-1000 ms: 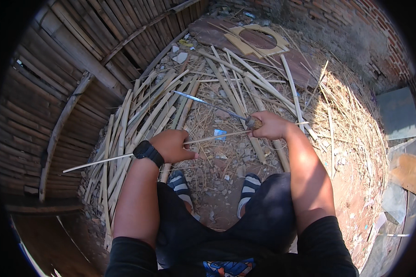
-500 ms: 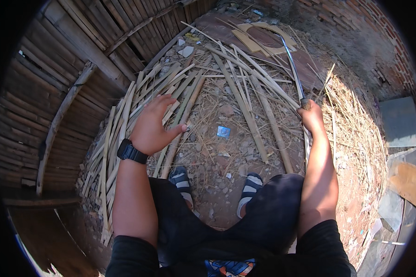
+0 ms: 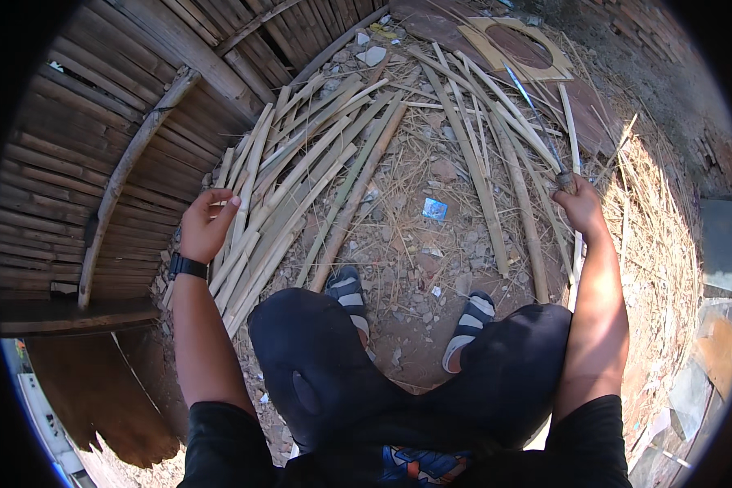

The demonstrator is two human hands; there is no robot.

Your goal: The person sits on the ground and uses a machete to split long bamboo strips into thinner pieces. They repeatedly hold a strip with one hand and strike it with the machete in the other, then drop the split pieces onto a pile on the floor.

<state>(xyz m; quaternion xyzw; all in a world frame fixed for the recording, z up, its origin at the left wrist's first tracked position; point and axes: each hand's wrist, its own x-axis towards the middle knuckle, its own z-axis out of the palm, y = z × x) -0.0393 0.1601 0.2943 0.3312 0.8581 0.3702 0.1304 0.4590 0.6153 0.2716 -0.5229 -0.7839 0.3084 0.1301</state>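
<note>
The right hand [image 3: 581,207] is clamped around the handle of a knife [image 3: 529,101], its fingers wrapped and the short, rough brown handle [image 3: 567,182] showing just past them. The knife slants away from this grip, up and to its left. Its blade is long, slim and slightly curved, dark near the handle and catching a pale bluish shine toward the narrow tip. Beyond the tip lies a yellowish board [image 3: 478,34] with a large round cut-out.

The left hand [image 3: 203,232], with a dark watch [image 3: 189,267] on its wrist, is at the near left side of a heap of split bamboo strips [image 3: 301,175]. Its fingers curl in toward the thumb; I cannot tell whether they meet, touch a strip or pinch one. The strips spread to the right of this hand and beyond it, long, flat and mostly pale straw-coloured, a few duller. On the heap's right side, a greenish strip [image 3: 349,191] runs alongside a round brown pole [image 3: 362,187].

Between the two hands, a small blue packet [image 3: 434,209] lies on the stony ground. More strips lie left of the right hand's grip, and loose straw [image 3: 663,236] covers the ground to its right.
</note>
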